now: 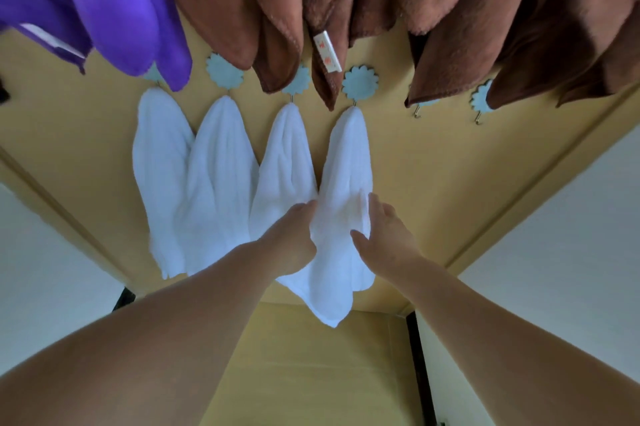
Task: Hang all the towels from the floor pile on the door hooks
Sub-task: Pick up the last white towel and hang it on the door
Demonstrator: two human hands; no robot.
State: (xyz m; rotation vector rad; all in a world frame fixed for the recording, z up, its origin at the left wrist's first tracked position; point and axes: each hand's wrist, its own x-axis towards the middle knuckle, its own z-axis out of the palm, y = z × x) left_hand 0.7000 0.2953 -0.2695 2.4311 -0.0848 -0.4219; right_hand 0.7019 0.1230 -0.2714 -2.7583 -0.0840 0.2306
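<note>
Four white towels hang side by side from small hooks under blue flower plates on the yellow door (pixel 433 162). Both my hands are on the rightmost white towel (pixel 346 155), which hangs from the hook below a flower plate (pixel 360 83). My left hand (pixel 294 235) grips its left edge with curled fingers. My right hand (pixel 384 231) lies against its right edge with straight fingers and the thumb spread across the cloth. The other white towels (pixel 221 165) hang untouched to the left.
A purple towel (pixel 114 2) and several brown towels (pixel 450 9) hang from higher up and cover the top of the door. Two bare hooks (pixel 417 112) (pixel 478 119) show at the right. White walls (pixel 571 235) flank the door frame.
</note>
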